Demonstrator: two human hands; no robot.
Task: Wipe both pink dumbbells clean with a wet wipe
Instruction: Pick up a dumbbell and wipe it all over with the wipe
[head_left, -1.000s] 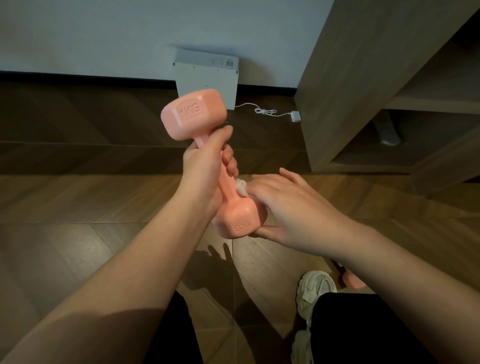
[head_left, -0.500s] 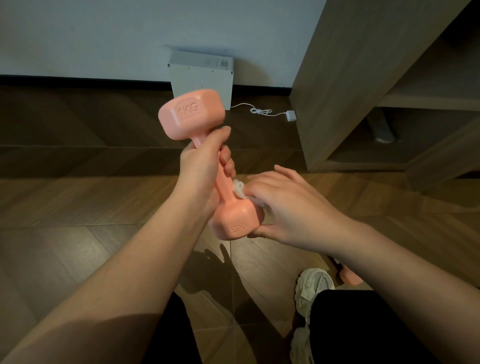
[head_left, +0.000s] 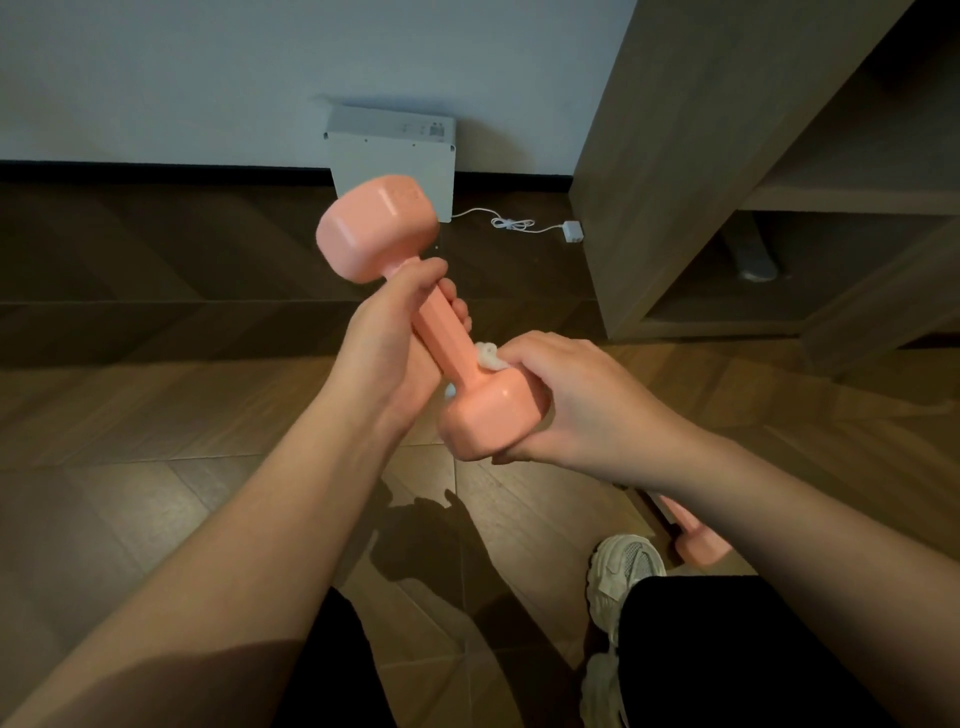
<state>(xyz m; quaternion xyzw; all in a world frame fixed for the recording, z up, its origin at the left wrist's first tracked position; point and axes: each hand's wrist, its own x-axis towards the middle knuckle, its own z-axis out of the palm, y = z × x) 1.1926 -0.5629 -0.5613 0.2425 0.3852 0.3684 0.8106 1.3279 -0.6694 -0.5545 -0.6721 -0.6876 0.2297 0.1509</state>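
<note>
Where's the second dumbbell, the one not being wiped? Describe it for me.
Start at the wooden floor by the white mesh sneaker. Just right of it lies a pink dumbbell, mostly hidden under the right forearm. Unlike the held dumbbell, no hand touches it.

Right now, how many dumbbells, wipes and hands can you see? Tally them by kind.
Pink dumbbells: 2, the held dumbbell and the floor dumbbell, partly hidden by the right forearm
Wet wipe: 1
Hands: 2, left hand and right hand
Total: 5

dumbbell (head_left: 374, 228) embossing unreadable, white box (head_left: 389, 156) label illegible
</note>
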